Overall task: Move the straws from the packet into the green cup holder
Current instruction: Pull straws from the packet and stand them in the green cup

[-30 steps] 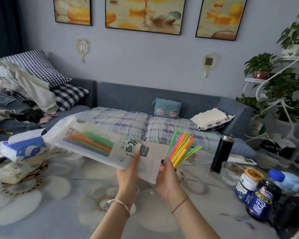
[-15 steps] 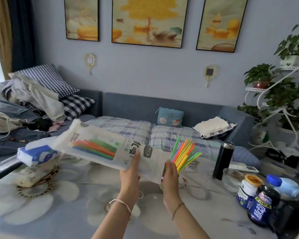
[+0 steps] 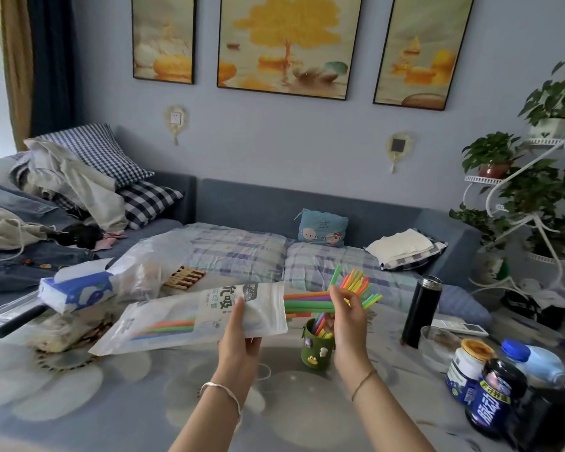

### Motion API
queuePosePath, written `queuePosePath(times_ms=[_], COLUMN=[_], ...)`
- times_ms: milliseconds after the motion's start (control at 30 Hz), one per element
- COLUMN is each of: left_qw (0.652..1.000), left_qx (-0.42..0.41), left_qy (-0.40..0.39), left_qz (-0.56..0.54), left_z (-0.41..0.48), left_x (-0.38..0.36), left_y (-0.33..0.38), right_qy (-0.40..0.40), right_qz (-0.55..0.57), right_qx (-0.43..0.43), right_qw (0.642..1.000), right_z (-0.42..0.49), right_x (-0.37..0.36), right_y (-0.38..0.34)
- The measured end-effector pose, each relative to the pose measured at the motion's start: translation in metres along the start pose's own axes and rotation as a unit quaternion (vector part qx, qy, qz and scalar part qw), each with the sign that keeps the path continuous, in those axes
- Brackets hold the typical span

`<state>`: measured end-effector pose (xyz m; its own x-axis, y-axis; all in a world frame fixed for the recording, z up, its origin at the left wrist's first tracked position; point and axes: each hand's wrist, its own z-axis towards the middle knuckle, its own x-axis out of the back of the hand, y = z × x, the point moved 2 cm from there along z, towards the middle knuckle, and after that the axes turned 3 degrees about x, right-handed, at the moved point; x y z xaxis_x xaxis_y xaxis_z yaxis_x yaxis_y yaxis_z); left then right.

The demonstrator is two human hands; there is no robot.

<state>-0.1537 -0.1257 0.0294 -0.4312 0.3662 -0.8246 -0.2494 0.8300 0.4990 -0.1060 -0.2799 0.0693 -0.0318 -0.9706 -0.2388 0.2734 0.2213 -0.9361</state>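
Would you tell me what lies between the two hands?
In the head view, green and orange straws jutting from the packet span the gap between the left hand and right hand.

Our right hand (image 3: 349, 316) now draws green and orange straws (image 3: 307, 301) partway from the packet (image 3: 190, 316), uncovering the green cup holder (image 3: 317, 349) beneath it.

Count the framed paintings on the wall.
3, hung in a row above the sofa: a narrow left painting, a wide middle painting with a yellow tree, and a narrow right painting. The top edges are cut off; none seem hidden.
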Motion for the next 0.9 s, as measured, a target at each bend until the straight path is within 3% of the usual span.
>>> queuePosePath(times_ms=[167, 300, 433, 500, 700, 900], left_qw=[0.999, 1.0, 0.999, 0.998, 0.998, 0.997], left_qx=[0.017, 0.011, 0.004, 0.013, 0.027, 0.034], left_qy=[0.01, 0.012, 0.036, 0.052, 0.055, 0.058], left_qz=[0.026, 0.013, -0.018, -0.015, 0.016, 0.043], left_z=[0.005, 0.006, 0.006, 0.007, 0.004, 0.007], left_x=[-0.001, 0.0, 0.003, 0.004, -0.005, -0.008], left_y=[-0.01, -0.01, -0.006, -0.01, -0.023, -0.03], right_qy=[-0.075, -0.043, 0.066, 0.082, -0.037, -0.055], right_qz=[0.035, -0.016, 0.07, 0.078, 0.004, -0.046], right_qx=[-0.123, -0.093, -0.039, -0.037, -0.079, -0.069], right_qw=[0.989, 0.995, 0.995, 0.993, 0.996, 0.995], right_z=[-0.009, -0.006, 0.006, 0.008, 0.0, 0.008], right_x=[-0.014, -0.012, 0.0, 0.002, -0.01, -0.007], right_y=[0.008, -0.003, -0.015, -0.014, -0.007, -0.005])
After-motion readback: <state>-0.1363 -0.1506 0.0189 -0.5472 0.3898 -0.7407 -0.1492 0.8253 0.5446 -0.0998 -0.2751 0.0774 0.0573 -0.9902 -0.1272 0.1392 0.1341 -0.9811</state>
